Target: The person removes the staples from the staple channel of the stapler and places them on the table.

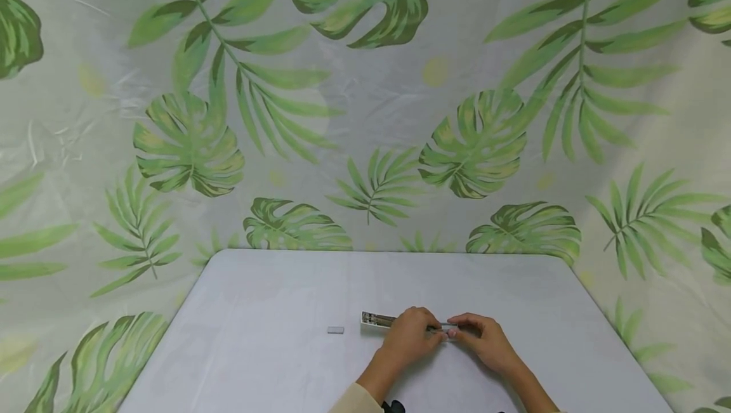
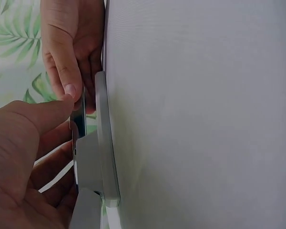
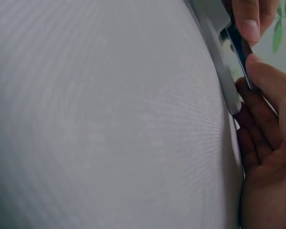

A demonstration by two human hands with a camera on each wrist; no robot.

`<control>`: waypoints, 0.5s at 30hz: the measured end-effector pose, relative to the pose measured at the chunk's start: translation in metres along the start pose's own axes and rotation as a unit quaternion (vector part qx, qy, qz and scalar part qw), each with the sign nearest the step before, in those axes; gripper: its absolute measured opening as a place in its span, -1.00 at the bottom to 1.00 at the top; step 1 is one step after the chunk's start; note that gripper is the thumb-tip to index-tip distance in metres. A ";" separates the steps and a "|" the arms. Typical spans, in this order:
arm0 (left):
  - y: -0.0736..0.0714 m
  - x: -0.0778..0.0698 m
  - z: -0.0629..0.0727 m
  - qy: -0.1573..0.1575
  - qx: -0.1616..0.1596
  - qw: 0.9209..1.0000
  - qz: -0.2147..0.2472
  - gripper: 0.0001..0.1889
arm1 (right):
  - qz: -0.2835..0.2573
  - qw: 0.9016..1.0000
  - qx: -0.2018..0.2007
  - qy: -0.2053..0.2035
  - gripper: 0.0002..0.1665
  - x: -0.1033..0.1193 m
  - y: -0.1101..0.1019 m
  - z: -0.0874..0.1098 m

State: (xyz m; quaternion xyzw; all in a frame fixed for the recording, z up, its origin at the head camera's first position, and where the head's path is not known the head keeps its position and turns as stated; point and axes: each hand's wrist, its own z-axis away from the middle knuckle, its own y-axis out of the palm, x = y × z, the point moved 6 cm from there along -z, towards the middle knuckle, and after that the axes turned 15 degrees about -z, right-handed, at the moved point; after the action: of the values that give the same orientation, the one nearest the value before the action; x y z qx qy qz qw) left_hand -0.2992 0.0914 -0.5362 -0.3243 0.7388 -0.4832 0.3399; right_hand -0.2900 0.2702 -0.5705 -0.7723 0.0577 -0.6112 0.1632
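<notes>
A light grey stapler (image 1: 374, 329) lies across the table with its top cover swung open to the left. My left hand (image 1: 408, 335) holds it around the middle, thumb and fingers at the metal magazine. From the other side my right hand (image 1: 488, 342) pinches the tip of that metal magazine (image 3: 241, 59), thumb above and fingers beneath. Both thumbs nearly meet on it in the left wrist view. Under the magazine runs the stapler's long grey base (image 2: 105, 138), low along the tabletop. A short strip of staples (image 1: 335, 330) lies to the left of the stapler, apart from both hands.
The white table (image 1: 274, 292) has rounded far corners and reaches a leaf-patterned curtain (image 1: 365, 115) behind it. A small black object (image 1: 394, 406) shows at the bottom edge, beside the left sleeve (image 1: 356, 399).
</notes>
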 end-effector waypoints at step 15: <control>0.000 -0.002 -0.001 0.004 0.002 0.999 0.047 -0.87 | 0.000 1.000 0.003 -0.001 -0.78 -0.002 -0.001 0.000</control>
State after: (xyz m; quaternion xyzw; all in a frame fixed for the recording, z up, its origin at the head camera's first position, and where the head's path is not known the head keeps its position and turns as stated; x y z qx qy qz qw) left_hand -0.2984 0.0936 -0.5356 -0.2862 0.7537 -0.4695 0.3600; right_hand -0.2909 0.2722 -0.5720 -0.7725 0.0556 -0.6106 0.1652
